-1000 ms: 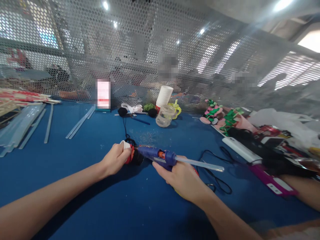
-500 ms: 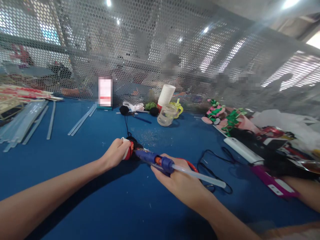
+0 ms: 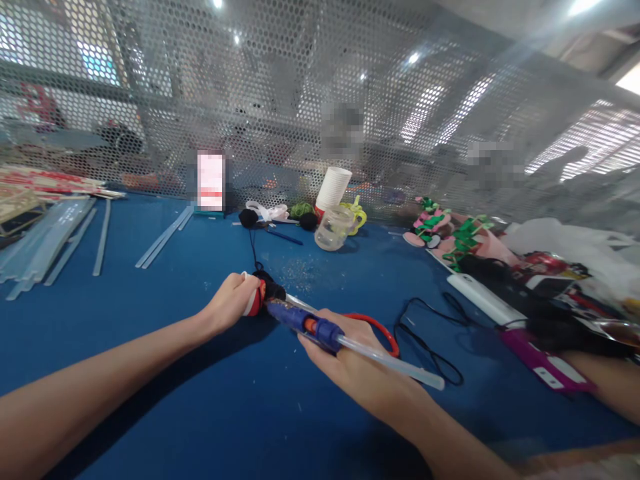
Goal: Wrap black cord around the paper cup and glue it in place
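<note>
Blue table, perforated metal screen behind it. Left hand left of centre, fingers closed round a small red-and-white cup, thumb along its upper side; the fingertips on the far side are hidden. Black yarn bunches against the cup's right side, a thin strand running back over the tabletop to a black ball. Right hand grips a dark blue glue gun, thumb below the barrel, the other fingers mostly out of sight beneath; cannot tell whether the trigger is pressed. Nozzle points left, at the yarn and the cup; contact cannot be made out. A translucent glue stick juts from the gun's rear, slanting down to the right over the wrist. A red loop shows just beyond the knuckles. Black cord lies in curves right of this hand, near a white-and-purple power strip. Toward the back: a leaning stack of white paper cups, a clear container just in front of it, a blue pen. Loose glue sticks heaped at far left; pink and green craft flowers and a white plastic bag at right.
</note>
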`<control>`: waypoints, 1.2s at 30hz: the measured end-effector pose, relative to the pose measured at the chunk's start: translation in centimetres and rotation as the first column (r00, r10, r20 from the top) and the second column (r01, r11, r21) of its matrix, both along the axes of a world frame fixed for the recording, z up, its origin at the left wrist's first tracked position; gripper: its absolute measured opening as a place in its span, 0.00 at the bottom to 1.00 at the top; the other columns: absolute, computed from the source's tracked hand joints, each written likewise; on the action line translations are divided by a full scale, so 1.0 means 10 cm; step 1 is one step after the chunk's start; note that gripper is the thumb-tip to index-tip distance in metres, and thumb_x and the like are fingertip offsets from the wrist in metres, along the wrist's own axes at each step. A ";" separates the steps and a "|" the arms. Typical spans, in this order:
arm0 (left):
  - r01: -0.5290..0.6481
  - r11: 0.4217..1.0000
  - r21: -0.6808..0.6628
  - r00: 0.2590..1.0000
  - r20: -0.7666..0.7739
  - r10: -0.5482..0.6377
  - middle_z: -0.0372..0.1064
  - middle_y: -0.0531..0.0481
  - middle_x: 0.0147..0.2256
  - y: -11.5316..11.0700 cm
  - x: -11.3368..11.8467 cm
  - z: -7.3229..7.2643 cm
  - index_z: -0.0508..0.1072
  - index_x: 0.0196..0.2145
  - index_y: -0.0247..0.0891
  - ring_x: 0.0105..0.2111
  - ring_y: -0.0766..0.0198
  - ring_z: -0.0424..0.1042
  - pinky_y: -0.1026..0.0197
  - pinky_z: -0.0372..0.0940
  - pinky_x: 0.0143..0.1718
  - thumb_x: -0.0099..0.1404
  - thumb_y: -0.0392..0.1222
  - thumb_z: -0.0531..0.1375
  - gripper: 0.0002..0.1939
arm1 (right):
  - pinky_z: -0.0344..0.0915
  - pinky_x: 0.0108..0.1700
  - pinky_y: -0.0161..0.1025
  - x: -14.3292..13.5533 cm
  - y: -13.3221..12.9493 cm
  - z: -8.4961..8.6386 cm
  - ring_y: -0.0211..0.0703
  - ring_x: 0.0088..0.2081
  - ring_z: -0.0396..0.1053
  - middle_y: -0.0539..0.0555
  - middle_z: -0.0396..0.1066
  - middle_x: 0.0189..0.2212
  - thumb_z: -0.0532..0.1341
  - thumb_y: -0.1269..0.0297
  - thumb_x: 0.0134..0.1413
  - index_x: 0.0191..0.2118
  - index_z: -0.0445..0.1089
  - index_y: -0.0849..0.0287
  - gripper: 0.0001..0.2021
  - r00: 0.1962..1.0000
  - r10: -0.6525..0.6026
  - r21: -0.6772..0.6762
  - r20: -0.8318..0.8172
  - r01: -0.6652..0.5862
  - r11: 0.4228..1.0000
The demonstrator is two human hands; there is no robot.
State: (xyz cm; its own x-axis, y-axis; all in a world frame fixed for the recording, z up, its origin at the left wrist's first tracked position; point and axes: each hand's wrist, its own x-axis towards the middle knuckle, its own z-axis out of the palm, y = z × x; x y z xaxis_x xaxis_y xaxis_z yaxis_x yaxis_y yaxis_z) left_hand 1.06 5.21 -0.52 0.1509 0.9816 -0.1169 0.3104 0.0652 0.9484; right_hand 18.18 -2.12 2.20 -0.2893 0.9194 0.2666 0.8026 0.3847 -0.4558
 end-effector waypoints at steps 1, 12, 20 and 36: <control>0.001 1.000 -0.001 1.000 0.003 -0.001 0.47 0.58 0.12 0.00 0.00 0.00 0.54 0.13 0.37 0.14 0.72 0.48 0.67 0.45 0.16 0.50 0.43 0.46 0.12 | 0.56 0.22 0.30 0.00 0.00 0.00 0.33 0.19 0.62 0.47 0.65 0.19 0.54 0.68 0.46 0.24 0.63 0.58 0.04 1.000 0.005 -0.002 0.005 -0.005 1.000; 0.016 1.000 0.018 1.000 0.007 -0.016 0.48 0.57 0.12 0.01 -0.01 -0.01 0.55 0.13 0.36 0.14 0.71 0.49 0.67 0.46 0.16 0.50 0.42 0.46 0.12 | 0.57 0.24 0.30 0.01 0.01 0.03 0.35 0.22 0.63 0.48 0.66 0.21 0.53 0.69 0.47 0.25 0.63 0.58 0.04 0.999 0.037 -0.046 -0.015 -0.038 0.998; 0.075 0.994 0.082 0.996 -0.062 -0.070 0.45 0.58 0.13 -0.01 -0.02 -0.01 0.53 0.13 0.37 0.15 0.72 0.46 0.67 0.43 0.16 0.51 0.43 0.45 0.13 | 0.57 0.25 0.33 0.01 0.04 0.06 0.37 0.22 0.63 0.49 0.65 0.20 0.53 0.66 0.47 0.24 0.62 0.58 0.05 0.998 -0.049 -0.025 0.031 0.050 0.998; 0.279 0.929 0.243 0.929 -0.315 -0.196 0.42 0.57 0.14 -0.06 -0.07 -0.02 0.46 0.13 0.38 0.16 0.72 0.44 0.66 0.42 0.16 0.55 0.41 0.42 0.15 | 0.58 0.26 0.36 0.08 0.13 0.03 0.42 0.24 0.65 0.52 0.67 0.18 0.54 0.65 0.46 0.25 0.68 0.59 0.07 0.999 -0.041 0.043 -0.006 0.041 0.998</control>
